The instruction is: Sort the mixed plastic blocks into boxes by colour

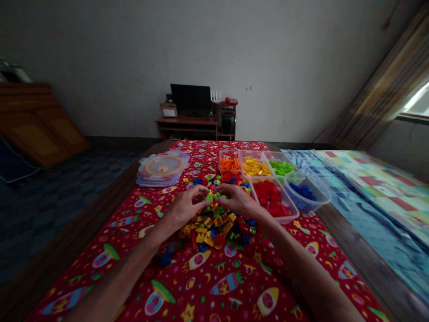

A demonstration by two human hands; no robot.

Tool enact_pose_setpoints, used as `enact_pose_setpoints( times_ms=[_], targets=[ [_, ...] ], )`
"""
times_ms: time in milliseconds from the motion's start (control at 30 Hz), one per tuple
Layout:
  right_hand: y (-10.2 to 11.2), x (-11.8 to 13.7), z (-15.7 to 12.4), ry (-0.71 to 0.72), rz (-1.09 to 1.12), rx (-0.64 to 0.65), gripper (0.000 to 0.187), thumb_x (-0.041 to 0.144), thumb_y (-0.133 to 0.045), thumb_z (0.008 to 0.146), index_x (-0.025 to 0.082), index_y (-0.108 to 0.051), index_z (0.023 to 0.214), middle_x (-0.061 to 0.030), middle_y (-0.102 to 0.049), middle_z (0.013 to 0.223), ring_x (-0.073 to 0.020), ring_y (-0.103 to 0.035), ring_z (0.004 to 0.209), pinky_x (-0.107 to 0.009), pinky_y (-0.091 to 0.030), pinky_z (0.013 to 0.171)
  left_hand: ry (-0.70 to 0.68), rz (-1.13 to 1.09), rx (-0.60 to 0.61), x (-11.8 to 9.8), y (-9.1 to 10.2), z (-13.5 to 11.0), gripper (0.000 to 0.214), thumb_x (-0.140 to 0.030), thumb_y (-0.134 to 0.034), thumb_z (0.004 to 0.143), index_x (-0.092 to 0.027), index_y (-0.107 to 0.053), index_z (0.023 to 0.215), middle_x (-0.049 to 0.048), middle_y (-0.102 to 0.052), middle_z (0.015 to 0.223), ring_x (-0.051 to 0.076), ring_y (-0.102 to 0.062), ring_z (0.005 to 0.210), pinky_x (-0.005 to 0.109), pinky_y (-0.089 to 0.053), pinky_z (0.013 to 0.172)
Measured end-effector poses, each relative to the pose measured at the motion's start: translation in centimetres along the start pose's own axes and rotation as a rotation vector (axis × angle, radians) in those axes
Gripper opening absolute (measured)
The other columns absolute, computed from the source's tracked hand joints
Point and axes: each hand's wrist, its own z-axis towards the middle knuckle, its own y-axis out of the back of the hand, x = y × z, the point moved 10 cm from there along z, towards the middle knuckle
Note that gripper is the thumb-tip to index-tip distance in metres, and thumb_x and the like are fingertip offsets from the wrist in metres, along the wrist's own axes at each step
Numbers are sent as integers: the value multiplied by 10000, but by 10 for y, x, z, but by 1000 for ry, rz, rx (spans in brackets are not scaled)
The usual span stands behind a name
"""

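A heap of mixed toy bricks (pixel 214 226), mostly yellow with blue, red and green ones, lies on the red patterned tablecloth (pixel 208 281). Above the heap my left hand (pixel 186 206) and my right hand (pixel 236 199) meet, fingers pinched together on a small green brick piece (pixel 210 197) held between them. To the right stand clear tubs of sorted bricks: orange (pixel 229 165), yellow (pixel 255 168), green (pixel 281 167), red (pixel 272 198), and a round tub of blue ones (pixel 305 192).
A stack of clear lids (pixel 163 167) lies at the table's far left. A bed with a checked cover (pixel 368 197) runs along the right side. A desk with a monitor (pixel 196 112) stands against the back wall. A wooden board (pixel 40 125) leans at left.
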Motion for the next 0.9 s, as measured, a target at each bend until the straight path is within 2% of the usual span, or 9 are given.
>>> enact_pose_setpoints(
  times_ms=[200, 300, 400, 467, 533, 633, 700, 800, 900],
  targets=[
    [-2, 14, -4, 95, -154, -92, 236, 319, -626, 799, 189, -659, 993, 0, -657, 828, -126, -580, 734, -215, -404, 665, 4, 229, -29, -9, -6, -9, 348, -255, -620, 742, -233, -512, 1073, 17, -734, 898, 230, -702, 833, 316, -537, 705],
    [21, 19, -4, 93, -235, -150, 216, 314, -611, 808, 172, -660, 964, -8, -652, 806, -122, -568, 713, -220, -393, 662, -21, 287, -4, -12, -8, -10, 444, -265, -638, 752, -242, -474, 1164, 9, -732, 918, 228, -701, 852, 306, -537, 704],
    [81, 14, -5, 56, -392, -335, 236, 310, -612, 799, 151, -654, 968, -11, -637, 733, -121, -541, 650, -228, -380, 626, -72, 333, 5, -13, -5, -9, 421, -261, -604, 786, -248, -492, 1191, 4, -731, 916, 219, -698, 862, 303, -537, 726],
    [129, 1, -4, 6, -540, -441, 229, 281, -614, 788, 134, -658, 958, -17, -631, 682, -129, -541, 623, -236, -379, 614, -114, 361, -15, -13, -1, -8, 345, -262, -561, 817, -247, -537, 1160, 8, -732, 916, 216, -695, 863, 310, -534, 755],
    [176, -15, -5, -41, -693, -522, 210, 241, -593, 791, 120, -665, 948, -54, -660, 734, -148, -575, 666, -251, -395, 641, -154, 377, -38, -11, 4, -7, 274, -284, -521, 844, -238, -585, 1106, 22, -731, 933, 212, -692, 866, 315, -529, 781],
    [233, -48, -6, -188, -886, -536, 209, 196, -559, 794, 89, -673, 933, -116, -687, 826, -195, -622, 769, -282, -425, 698, -193, 397, -63, -10, 11, -6, 258, -326, -477, 869, -223, -632, 1047, 45, -727, 979, 209, -688, 874, 316, -524, 807],
    [258, -69, -7, -328, -941, -484, 234, 183, -555, 788, 79, -667, 966, -134, -695, 842, -219, -639, 787, -298, -445, 705, -198, 416, -69, -9, 14, -5, 270, -334, -464, 871, -215, -651, 1025, 51, -729, 985, 210, -687, 872, 317, -523, 816],
    [267, -69, -8, -334, -994, -473, 329, 214, -584, 784, 81, -637, 1080, -165, -697, 941, -253, -643, 864, -324, -460, 741, -197, 444, -79, -8, 18, -3, 265, -321, -461, 865, -207, -671, 981, 54, -732, 970, 212, -685, 864, 314, -523, 817],
    [239, -41, -7, -173, -958, -501, 349, 237, -543, 826, 93, -619, 1134, -161, -696, 954, -236, -636, 858, -313, -452, 740, -204, 468, -91, -7, 18, -2, 255, -298, -458, 862, -203, -676, 954, 60, -728, 966, 214, -676, 879, 323, -518, 837]
  ],
)
